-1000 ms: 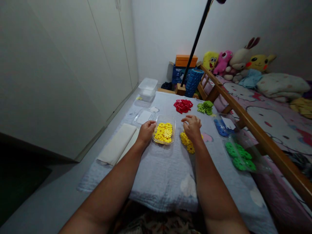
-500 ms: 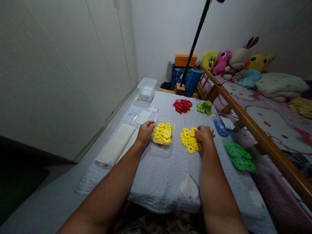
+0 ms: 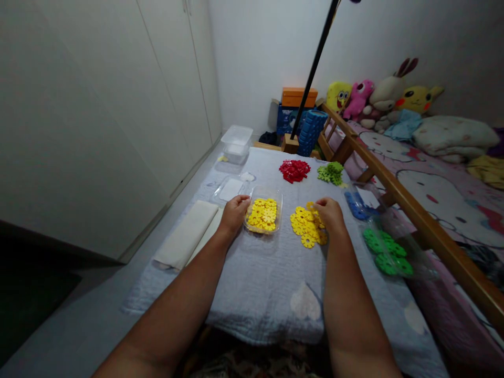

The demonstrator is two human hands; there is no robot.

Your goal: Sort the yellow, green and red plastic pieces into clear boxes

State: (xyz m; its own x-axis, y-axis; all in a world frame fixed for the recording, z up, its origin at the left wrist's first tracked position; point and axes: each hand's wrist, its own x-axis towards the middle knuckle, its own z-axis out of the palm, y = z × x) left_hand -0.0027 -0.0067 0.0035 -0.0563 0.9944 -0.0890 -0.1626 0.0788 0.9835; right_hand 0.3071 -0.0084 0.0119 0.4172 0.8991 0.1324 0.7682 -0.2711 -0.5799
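A clear plastic box (image 3: pixel 279 212) stands in the middle of the cloth, with several yellow flower-shaped discs (image 3: pixel 262 214) inside. My left hand (image 3: pixel 235 212) is closed on the box's left wall. To the right of the box lies a loose pile of the same yellow discs (image 3: pixel 303 226). At the pile's upper right, my right hand (image 3: pixel 329 212) pinches one yellow disc (image 3: pixel 311 206) between thumb and fingers, just above the others. The remaining fingers of that hand are curled and partly hidden.
Behind are a red pile (image 3: pixel 294 170) and a light green pile (image 3: pixel 331 172). Along the right edge stand clear boxes with blue pieces (image 3: pixel 356 206) and green discs (image 3: pixel 388 252). A clear lid (image 3: pixel 230 189), folded cloth (image 3: pixel 187 236) and stacked tubs (image 3: pixel 237 143) lie left. A wooden bed rail (image 3: pixel 417 215) borders the right.
My right hand has lifted slightly and shifted a little left, and a yellow disc now shows raised in its fingertips. My left hand and the box have hardly moved.
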